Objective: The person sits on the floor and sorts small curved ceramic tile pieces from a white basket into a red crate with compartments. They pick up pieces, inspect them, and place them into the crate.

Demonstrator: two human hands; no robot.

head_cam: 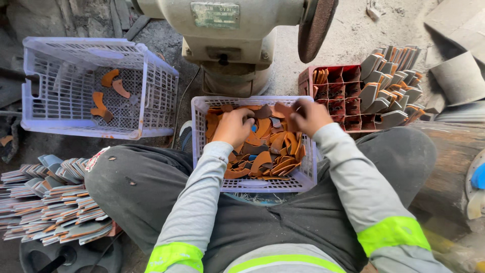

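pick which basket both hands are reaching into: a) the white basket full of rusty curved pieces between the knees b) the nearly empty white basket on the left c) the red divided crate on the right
a: the left hand and right hand are both down among the rusty curved pieces in the middle white basket.

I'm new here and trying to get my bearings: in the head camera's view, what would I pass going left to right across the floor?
Stack of flat grey pieces → nearly empty white basket → white basket of rusty curved pieces, with the left hand and right hand in it → red divided crate → fanned grey blades.
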